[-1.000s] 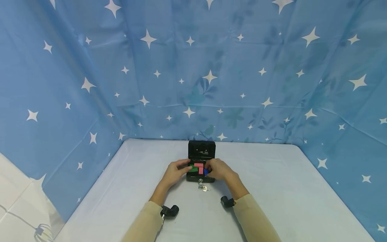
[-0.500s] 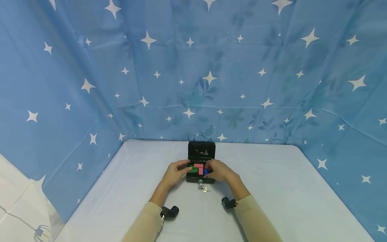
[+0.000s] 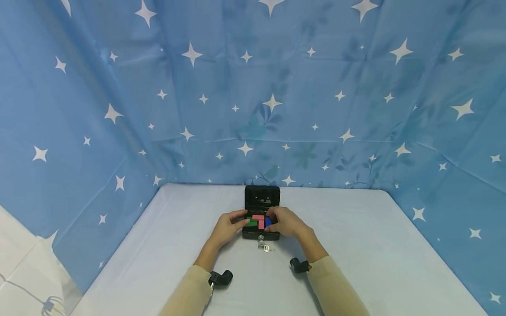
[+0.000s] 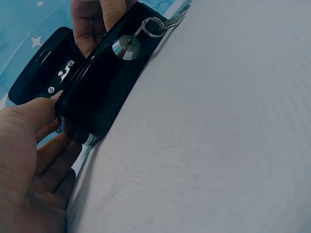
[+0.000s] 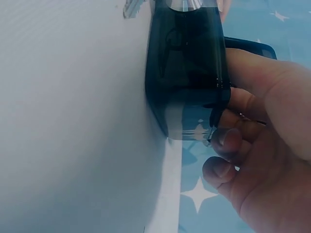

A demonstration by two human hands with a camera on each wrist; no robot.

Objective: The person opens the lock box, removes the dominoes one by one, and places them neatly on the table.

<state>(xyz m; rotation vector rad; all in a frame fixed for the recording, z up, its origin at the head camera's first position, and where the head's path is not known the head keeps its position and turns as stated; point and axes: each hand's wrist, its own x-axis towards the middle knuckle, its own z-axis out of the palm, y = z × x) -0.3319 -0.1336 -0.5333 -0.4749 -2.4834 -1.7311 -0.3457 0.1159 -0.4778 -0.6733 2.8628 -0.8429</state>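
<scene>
Only the head view shows the contents of the black glossy rectangular box point(image 3: 251, 235): pink blocks point(image 3: 258, 217), green blocks point(image 3: 251, 224), one blue block point(image 3: 269, 221). Box sits on the white-clothed table point(image 3: 336, 245), black lid point(image 3: 262, 196) up. Left hand point(image 3: 227, 224) clamped on box's left end; right hand point(image 3: 285, 221) reaches in over right end, thumb and fingers pinching blue block. Left wrist view adds detail: silver round lock point(image 4: 126, 47) with key inserted, metal ring point(image 4: 153, 27) hanging off it, screw heads point(image 4: 71, 63) in lid. Around: blue star-print curtain point(image 3: 316, 79) behind, black wrist cameras point(image 3: 221, 278), beige sleeves point(image 3: 186, 294). Box walls block the blocks from both wrist cameras. Right wrist view: right fingertips inside hidden, lock cut off at top edge. Exact block count hard to make out.
</scene>
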